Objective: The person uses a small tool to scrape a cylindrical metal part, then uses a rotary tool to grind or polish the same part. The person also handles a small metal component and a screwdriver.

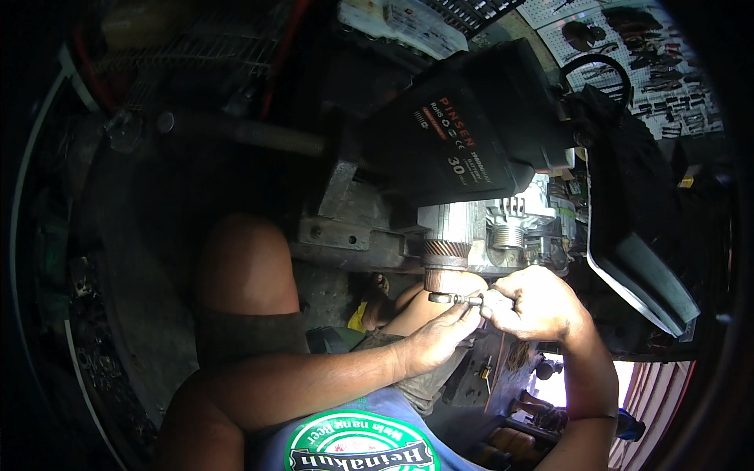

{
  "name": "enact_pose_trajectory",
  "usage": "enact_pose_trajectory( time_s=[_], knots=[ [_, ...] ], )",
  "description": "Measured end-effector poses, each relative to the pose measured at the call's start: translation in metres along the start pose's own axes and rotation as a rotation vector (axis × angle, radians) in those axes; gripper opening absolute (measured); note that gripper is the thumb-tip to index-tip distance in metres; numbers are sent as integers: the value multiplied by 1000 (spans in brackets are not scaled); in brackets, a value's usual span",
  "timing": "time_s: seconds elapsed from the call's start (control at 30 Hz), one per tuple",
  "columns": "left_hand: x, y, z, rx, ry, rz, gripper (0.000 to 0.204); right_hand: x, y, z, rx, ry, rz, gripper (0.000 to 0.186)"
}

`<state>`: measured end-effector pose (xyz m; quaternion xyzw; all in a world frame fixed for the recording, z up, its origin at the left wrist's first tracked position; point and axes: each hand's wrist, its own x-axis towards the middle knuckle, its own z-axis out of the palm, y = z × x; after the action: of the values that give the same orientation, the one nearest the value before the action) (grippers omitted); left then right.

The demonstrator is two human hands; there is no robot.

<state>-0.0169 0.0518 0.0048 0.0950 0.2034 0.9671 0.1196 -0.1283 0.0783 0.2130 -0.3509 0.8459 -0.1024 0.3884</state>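
Pinching ring-ended metal rod (460,299) | pale plastic case (408,30): contents unclear | ring end (441,298) leftward, long axis left-right | left hand (440,337), right hand (538,304) together on it, just below armature (447,253)

rod (466,300) in left hand (436,344), right hand (542,302); alternator (509,237) right of armature (447,253)

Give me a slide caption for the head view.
Left hand and right hand hold a small ring-ended metal part near the copper end of a motor armature.
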Motion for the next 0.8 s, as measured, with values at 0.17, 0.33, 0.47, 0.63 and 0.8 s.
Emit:
enact_pose_trajectory(
  time_s=[0.17,0.33,0.47,0.63,0.8],
  knots=[
    [-1,2,-4,-121,-12,-74,47,3,-2,-1,-93,-5,52,19],
    [1,3,-7,-69,38,31,57,8,4,1,-90,38,-68,18],
    [3,1,-7,-96,36,27,57,8,10,1,-18,31,-8,18],
    [3,3,-7,-67,25,40,51,9,16,-2,-186,23,-46,18],
    [3,7,-6,-53,2,33,50,9,20,-4,-304,-5,-34,16]
  ],
)
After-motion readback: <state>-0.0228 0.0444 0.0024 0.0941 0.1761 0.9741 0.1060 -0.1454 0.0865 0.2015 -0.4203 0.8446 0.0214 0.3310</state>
